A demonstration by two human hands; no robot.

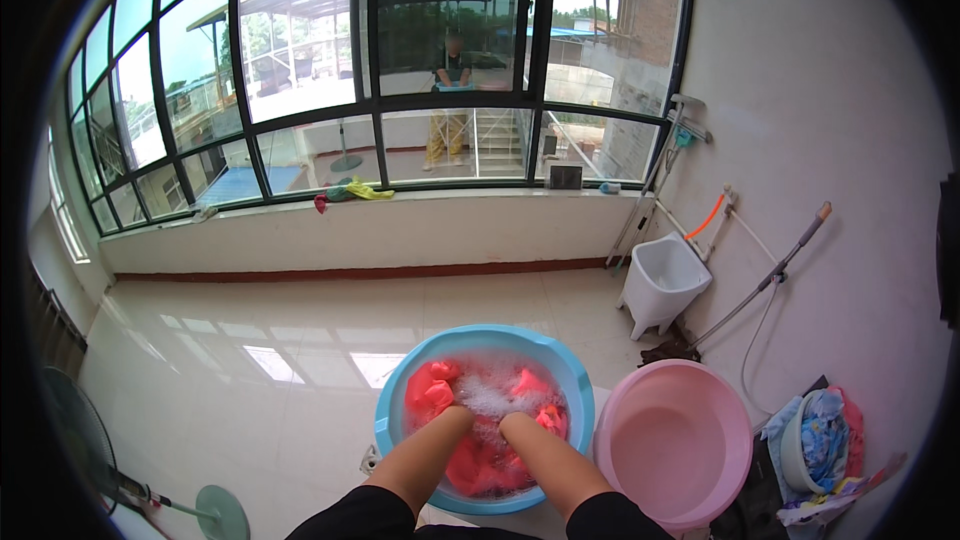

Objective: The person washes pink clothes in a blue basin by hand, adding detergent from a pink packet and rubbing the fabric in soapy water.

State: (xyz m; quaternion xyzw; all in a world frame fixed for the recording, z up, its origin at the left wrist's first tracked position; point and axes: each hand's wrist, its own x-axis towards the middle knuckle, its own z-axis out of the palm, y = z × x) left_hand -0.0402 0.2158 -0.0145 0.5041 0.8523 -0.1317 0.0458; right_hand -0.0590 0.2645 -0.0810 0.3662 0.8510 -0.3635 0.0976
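Directly before me stands a light blue plastic basin (582, 382) of foamy water. Coral-red cloth (433, 390) lies soaked in it, bulging above the suds at the left, upper right and near side. My left hand (459, 417) is sunk in the water left of the middle, and my right hand (516, 421) right of it. Only the forearms and wrists show; suds and cloth hide the fingers, so what they hold cannot be told. A pink plastic basin (675, 444) is beside the blue one, on its right.
A small white washing sink (667, 281) and mops (765, 281) stand by the right wall. At the lower right is a pale bucket (796, 450) of clothes. A fan (219, 514) stands at the lower left. Cloths (360, 190) lie on the windowsill.
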